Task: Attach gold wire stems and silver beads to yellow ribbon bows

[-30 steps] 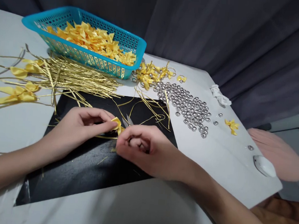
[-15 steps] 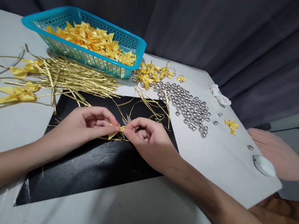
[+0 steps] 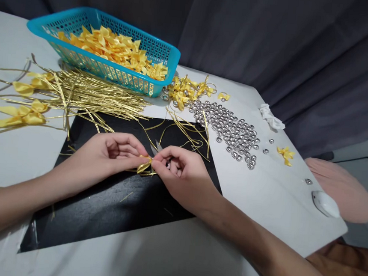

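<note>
A small yellow ribbon bow (image 3: 143,167) is held between my two hands, above the black board (image 3: 100,208). My left hand (image 3: 115,151) pinches the bow's left side with thumb and forefinger. From the other side, the thumb and forefinger of my right hand (image 3: 182,172) pinch at its middle; the fingertips hide what exactly they grip there. Something dark and shiny shows inside the curled right fingers, too covered to name. Just behind the fingertips, metal scissor-like tips (image 3: 158,146) point away. Loose gold cords (image 3: 184,131) lie on the board's far part.
A blue basket (image 3: 103,62) of yellow bows stands at the back left, with a bundle of gold cords (image 3: 94,93) before it. Silver heart-shaped beads (image 3: 232,131) spread to the right. A white computer mouse (image 3: 325,204) sits near the right edge.
The bow has turned in my fingers: its pointed tail at the lower left now shows as a rounded loop. Both hands stay in nearly the same place.
</note>
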{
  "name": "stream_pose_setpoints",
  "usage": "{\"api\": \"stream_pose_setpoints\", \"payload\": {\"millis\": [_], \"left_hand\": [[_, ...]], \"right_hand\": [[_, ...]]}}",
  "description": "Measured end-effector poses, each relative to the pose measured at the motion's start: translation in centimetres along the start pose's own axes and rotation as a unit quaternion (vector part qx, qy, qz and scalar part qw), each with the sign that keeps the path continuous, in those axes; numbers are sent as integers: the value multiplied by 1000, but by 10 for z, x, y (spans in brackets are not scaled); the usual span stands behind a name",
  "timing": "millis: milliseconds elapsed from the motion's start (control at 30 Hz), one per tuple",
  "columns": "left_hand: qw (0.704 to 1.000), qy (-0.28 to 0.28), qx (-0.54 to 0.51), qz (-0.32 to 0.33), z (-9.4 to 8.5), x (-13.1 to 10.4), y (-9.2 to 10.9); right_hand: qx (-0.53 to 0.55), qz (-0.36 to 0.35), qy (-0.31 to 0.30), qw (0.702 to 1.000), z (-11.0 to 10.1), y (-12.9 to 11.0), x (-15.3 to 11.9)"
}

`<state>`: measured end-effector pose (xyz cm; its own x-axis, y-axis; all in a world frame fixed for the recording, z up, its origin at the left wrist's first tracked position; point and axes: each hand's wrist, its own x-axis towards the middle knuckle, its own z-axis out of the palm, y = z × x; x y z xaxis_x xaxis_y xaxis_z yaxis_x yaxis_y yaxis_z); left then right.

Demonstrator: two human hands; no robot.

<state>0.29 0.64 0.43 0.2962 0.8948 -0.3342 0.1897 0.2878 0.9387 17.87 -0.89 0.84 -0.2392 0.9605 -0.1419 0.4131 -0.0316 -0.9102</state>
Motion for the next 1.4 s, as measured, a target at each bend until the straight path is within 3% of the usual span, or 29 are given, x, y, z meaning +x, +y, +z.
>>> {"api": "stream_pose_setpoints", "payload": {"millis": [300, 500, 733, 1400], "left_hand": [[1000, 11, -13, -2, 0, -1, -3], [1000, 6, -27, -7, -1, -1, -5], [1000, 0, -26, -6, 2, 0, -5], [999, 2, -29, -17, 2, 0, -2]], "right_hand": [[-55, -47, 66, 995, 3, 7, -1], [-85, -119, 85, 986, 5, 6, -3], [-106, -156, 97, 977, 7, 7, -3], [-117, -183, 66, 974, 7, 5, -7]]}}
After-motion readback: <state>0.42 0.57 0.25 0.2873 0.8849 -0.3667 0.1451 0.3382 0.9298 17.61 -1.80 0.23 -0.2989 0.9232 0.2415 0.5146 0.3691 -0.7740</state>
